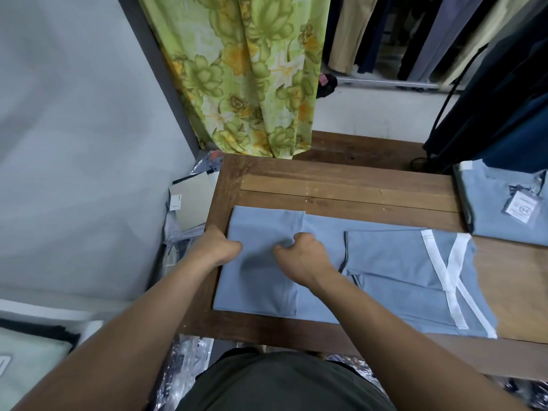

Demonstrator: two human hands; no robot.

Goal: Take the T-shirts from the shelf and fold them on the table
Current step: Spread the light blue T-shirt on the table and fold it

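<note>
Left hand (218, 244): at the left edge of the folded shirt, fingers curled round the edge of the cloth and gripping it; the fingertips are tucked out of sight under the fabric.
Right hand (302, 255): just beside the left, on top of the shirt, fingers curled and pinching a small ridge of cloth at the edge of the folded flap.
Shirt (385, 262): pale blue, lying flat across the table, its left part doubled over into a neat rectangular flap; white bands cross in an X on its right end, and a thin dark trim line runs down the middle section.
Table (341, 185): dark brown wood with a lighter slatted strip along the far side; the shirt covers most of its near half.
Second shirt (504, 212): same pale blue, folded, at the table's far right corner, apart from the first, with a white tag in a clear sleeve lying on it.
Cards (189, 200): light cardboard sheets and plastic wrapping, down beside the table's left edge.
Curtain (246, 75): green and yellow floral cloth hanging beyond the table's far left corner.
Rack (415, 31): dark and beige garments hanging at upper right, over a metal rail near the floor.
</note>
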